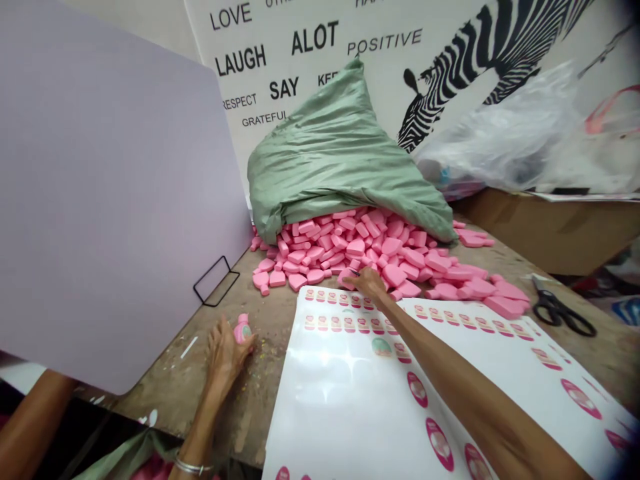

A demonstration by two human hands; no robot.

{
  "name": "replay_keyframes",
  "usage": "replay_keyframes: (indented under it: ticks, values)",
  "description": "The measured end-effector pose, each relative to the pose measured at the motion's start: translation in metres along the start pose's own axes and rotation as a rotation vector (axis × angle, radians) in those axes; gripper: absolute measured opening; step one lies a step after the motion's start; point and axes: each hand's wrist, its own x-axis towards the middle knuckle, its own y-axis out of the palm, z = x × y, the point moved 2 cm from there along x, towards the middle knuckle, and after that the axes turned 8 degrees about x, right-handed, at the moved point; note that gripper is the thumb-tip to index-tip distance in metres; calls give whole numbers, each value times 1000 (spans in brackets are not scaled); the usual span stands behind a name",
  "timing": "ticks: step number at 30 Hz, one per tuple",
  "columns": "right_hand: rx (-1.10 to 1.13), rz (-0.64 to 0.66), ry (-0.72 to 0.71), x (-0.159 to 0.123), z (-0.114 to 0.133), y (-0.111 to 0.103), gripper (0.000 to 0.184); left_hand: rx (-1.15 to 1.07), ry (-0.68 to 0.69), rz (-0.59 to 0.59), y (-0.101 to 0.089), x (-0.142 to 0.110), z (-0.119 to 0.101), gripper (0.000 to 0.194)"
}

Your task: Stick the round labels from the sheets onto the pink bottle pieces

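My left hand [225,353] is shut on a small pink foam bottle-shaped piece [243,330] above the worn wooden workbench [200,393]. My right hand [367,283] reaches across white glossy sheets of pink printed labels [345,400] to the near edge of a heap of pink foam shapes [345,250]. Its fingers lie over a pink piece [346,279], and a small dark sliver shows by them. Whether that hand grips anything is unclear. A rumpled sage-green sack [340,160] lies over the back of the heap.
A lilac board [110,193] stands at the left in a black wire stand [216,283]. Black-handled scissors [560,311] lie at the right. Behind are a plastic bag [500,133], a cardboard box [550,230] and a zebra wall print [475,73]. Another person's forearm [30,427] shows at bottom left.
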Motion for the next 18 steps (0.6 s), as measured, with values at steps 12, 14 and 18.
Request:
replay_keyframes:
  ticks: [12,14,18]
  values:
    - [474,540,-331,-158,11,-41,33,-1227,182,938,1,-124,-158,45]
    - [440,452,-321,-160,-8,-49,35,-1257,113,901,5,-132,-161,44]
    - [178,114,-328,-138,-60,-61,27,-1146,29,822,15,-133,-166,43]
